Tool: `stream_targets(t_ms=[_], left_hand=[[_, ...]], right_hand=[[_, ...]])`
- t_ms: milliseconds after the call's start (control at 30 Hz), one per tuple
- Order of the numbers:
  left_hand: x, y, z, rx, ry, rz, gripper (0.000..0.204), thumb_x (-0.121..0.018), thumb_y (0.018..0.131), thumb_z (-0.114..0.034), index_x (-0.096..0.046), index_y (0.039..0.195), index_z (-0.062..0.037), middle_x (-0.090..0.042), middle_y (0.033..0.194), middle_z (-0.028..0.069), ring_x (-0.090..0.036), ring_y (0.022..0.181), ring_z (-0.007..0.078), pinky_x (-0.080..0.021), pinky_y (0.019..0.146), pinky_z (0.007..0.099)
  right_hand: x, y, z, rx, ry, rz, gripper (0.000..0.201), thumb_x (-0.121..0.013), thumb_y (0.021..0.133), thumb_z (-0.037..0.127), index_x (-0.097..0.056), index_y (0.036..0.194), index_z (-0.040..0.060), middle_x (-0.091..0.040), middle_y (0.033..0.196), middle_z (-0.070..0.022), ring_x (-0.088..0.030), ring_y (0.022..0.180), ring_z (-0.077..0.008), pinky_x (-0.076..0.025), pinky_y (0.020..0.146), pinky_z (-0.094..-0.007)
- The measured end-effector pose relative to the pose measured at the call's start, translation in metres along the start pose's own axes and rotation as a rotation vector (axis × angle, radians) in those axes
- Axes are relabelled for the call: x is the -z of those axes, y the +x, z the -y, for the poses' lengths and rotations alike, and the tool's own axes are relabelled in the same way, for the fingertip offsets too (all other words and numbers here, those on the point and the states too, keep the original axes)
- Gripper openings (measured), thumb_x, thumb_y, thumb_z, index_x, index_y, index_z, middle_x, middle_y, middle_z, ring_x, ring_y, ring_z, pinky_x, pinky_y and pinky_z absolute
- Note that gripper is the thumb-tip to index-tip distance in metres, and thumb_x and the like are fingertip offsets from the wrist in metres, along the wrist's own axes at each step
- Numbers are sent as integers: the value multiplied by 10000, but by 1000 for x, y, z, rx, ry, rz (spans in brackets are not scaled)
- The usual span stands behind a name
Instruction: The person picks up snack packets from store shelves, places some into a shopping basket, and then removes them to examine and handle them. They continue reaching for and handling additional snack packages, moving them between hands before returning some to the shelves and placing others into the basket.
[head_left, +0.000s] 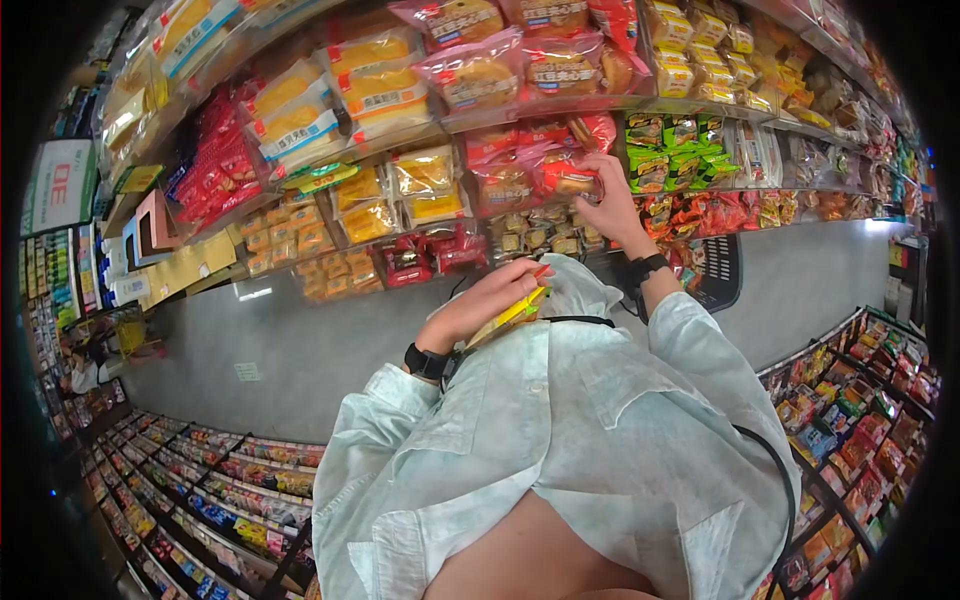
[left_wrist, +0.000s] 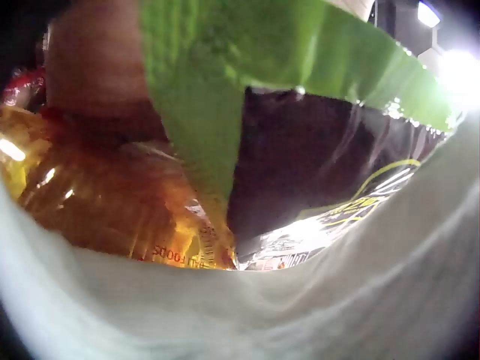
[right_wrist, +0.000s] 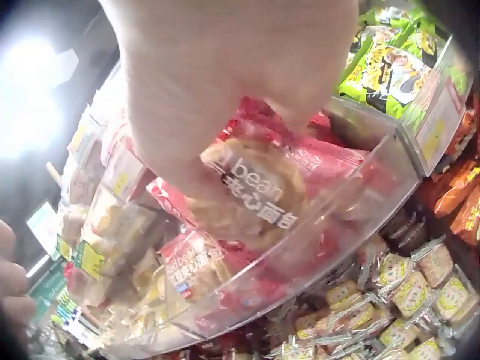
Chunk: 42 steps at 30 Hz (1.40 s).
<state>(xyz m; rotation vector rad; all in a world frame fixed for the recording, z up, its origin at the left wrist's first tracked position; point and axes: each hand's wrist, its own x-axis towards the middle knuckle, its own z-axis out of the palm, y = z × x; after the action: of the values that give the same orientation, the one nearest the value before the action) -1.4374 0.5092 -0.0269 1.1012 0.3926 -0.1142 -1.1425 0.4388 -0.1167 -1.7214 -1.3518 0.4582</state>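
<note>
My right hand [head_left: 612,208] reaches into a clear shelf bin among red-and-pink bags of bread. In the right wrist view its thumb and fingers grip a bag of red bean bread [right_wrist: 255,191], a round bun showing through the film. Another such bag [right_wrist: 196,271] lies beside it behind the bin's clear front wall. Close against the shirt, my left hand [head_left: 490,300] holds snack packets, a yellow one [head_left: 515,315] showing below the fingers. The left wrist view shows a green-edged dark packet [left_wrist: 300,150] and an orange see-through packet [left_wrist: 97,202] with the hand behind them.
Green snack packs [head_left: 665,165] fill the bin to the right. Small wrapped cakes [head_left: 545,235] lie in the bin below, and large bread bags [head_left: 470,75] stand on the shelf above. A black basket [head_left: 715,275] is below the shelf's right part. More snack racks [head_left: 850,430] stand behind.
</note>
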Motion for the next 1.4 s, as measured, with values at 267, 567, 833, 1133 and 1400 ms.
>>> stream_targets(t_ms=[267, 567, 833, 1133, 1400], left_hand=[[14, -52, 33, -34, 13, 119, 504, -454, 1132, -384, -489, 1466, -7, -565, 1404, 69, -519, 1329, 168, -388, 1134, 321], [17, -62, 57, -33, -227, 276, 500, -431, 1134, -399, -521, 1449, -20, -578, 1392, 56, -522, 1314, 145, -392, 1132, 311], [0, -50, 54, 185, -429, 332, 481, -411, 1141, -345, -488, 1487, -20, -587, 1419, 60, -580, 1291, 150, -472, 1100, 316], [-40, -8, 64, 450, -388, 393, 606, -425, 1099, -566, -552, 1444, -84, -686, 1262, 46, -690, 1069, 128, -565, 915, 273], [-109, 21, 82, 406, -109, 256, 623, -315, 1126, -562, -529, 1432, -64, -616, 1386, 58, -592, 1249, 132, -472, 1065, 294]], right_hand=[[-26, 18, 4, -140, -730, 99, 619, -845, 760, 166, -633, 1332, 273, -474, 1520, -149, -388, 1394, -469, -359, 1159, -555], [-23, -53, 126, -237, -305, 2, 589, -822, 826, 152, -597, 1366, 76, -555, 1432, -156, -530, 1320, -322, -399, 1145, -465], [-3, -116, 234, -388, 163, 404, 572, -835, 824, 124, -612, 1340, 20, -687, 1265, -101, -653, 1191, -252, -490, 1057, -384], [16, -180, 207, -497, 169, 265, 332, -804, 869, 104, -642, 1153, 43, -717, 1053, -94, -699, 994, -225, -530, 902, -334], [76, -256, 143, -488, 571, 103, 306, -708, 939, -3, -578, 1214, 32, -693, 1183, -72, -661, 1109, -156, -526, 970, -319]])
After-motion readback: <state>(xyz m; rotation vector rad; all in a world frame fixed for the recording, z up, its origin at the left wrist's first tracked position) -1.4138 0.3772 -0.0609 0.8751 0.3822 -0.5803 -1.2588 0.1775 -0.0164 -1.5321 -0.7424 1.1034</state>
